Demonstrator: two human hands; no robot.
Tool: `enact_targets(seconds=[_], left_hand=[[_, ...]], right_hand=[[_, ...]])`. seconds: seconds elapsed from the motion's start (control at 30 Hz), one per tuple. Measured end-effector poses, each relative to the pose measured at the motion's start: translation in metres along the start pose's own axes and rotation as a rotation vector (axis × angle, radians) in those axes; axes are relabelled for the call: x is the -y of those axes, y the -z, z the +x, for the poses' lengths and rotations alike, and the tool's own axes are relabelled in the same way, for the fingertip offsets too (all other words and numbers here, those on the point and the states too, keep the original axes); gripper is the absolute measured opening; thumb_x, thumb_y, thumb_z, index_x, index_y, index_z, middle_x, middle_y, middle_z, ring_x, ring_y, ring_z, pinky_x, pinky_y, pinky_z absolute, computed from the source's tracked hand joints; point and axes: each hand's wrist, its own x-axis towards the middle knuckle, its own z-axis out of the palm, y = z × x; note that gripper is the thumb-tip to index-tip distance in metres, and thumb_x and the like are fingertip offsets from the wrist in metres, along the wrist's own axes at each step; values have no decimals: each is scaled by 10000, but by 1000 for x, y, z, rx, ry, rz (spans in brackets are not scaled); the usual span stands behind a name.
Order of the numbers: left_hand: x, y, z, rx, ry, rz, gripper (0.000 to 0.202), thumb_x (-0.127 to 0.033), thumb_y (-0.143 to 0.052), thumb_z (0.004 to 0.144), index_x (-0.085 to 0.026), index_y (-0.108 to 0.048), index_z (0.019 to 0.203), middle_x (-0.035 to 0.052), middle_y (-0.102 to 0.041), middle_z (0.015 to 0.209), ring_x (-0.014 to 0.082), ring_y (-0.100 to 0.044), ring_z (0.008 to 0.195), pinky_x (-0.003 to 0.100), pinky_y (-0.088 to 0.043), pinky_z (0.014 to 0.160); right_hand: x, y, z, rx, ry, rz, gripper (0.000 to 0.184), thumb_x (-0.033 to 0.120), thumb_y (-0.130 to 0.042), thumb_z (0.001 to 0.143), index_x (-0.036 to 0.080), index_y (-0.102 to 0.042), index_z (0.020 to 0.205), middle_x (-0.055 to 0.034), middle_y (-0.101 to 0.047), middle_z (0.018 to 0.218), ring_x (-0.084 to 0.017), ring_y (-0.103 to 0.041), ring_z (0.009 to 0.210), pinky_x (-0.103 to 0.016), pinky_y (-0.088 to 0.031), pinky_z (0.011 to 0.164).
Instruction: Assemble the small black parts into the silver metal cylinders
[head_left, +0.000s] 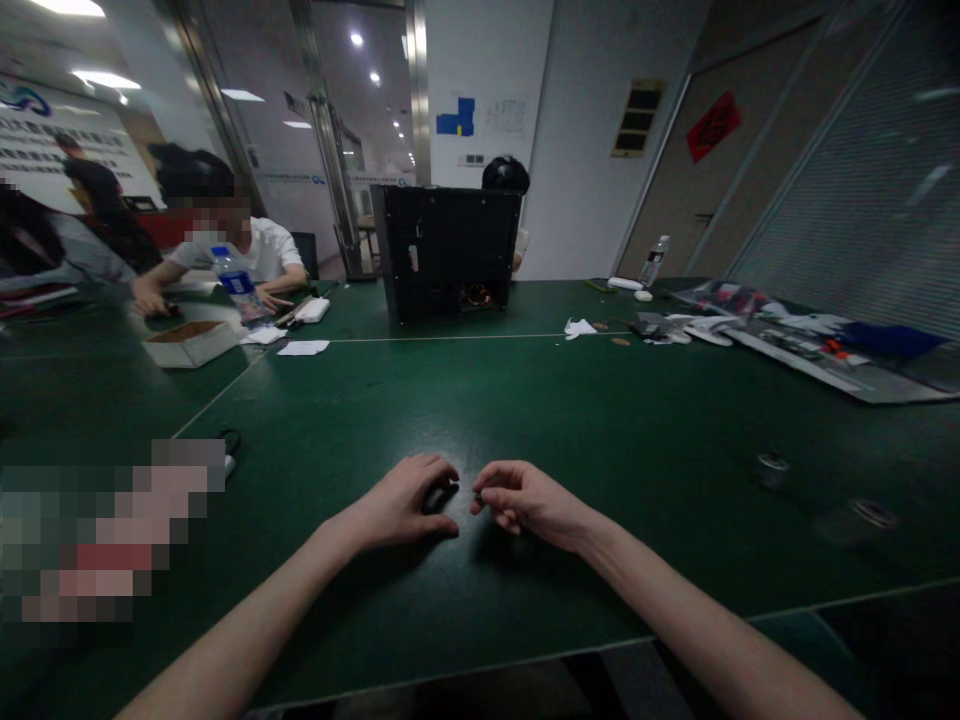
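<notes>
Just left of centre, my left hand [411,500] rests low over the green table [420,395], its fingers curved and the thumb held apart from them. Nothing shows in its grasp. Facing it across a small gap is my right hand [525,500], with thumb and fingertips pinched together. A tiny dark thing seems to sit in that pinch, but it is too small to name. The two hands do not touch. Both forearms reach in from the near edge.
A black computer case [450,250] stands at the back. To the left are an open white box [191,345], a water bottle [238,285] and a seated person [262,250]. At right lie a cluttered board [810,345], a small tin [771,470] and a blurred jar [855,522].
</notes>
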Motion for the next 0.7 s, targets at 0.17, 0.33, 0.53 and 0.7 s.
enact_targets(seconds=[0.17,0.33,0.53,0.7], left_hand=[[-1,1,-1,-7,4,-18,469,-479,-682,733,-212,-554,1097,62,-565,1088,248,-518,1006,363,-421,859],[-2,2,-1,2,9,-19,464,-483,-671,742,-209,-554,1097,66,-560,1090,251,-514,1015,376,-423,869],[-1,1,-1,8,13,-16,458,-504,-652,748,-226,-551,1097,64,-548,1115,258,-507,1026,384,-419,879],[0,2,-2,27,35,-28,461,-512,-643,752,-235,-544,1107,60,-543,1126,262,-506,1033,385,-420,874]], right_hand=[[0,0,-1,6,25,-14,290,268,-771,651,138,-636,872,-17,-646,772,-27,-464,475,-155,-333,425],[0,0,0,10,20,-45,338,271,-783,628,151,-636,907,0,-625,768,-29,-468,482,-159,-333,433],[4,-5,-10,-26,54,-257,283,336,-736,686,146,-657,880,-23,-635,769,-56,-485,527,-181,-356,465],[-2,-6,-55,-310,110,-595,238,401,-649,756,185,-676,853,-25,-636,725,-114,-528,580,-245,-412,538]])
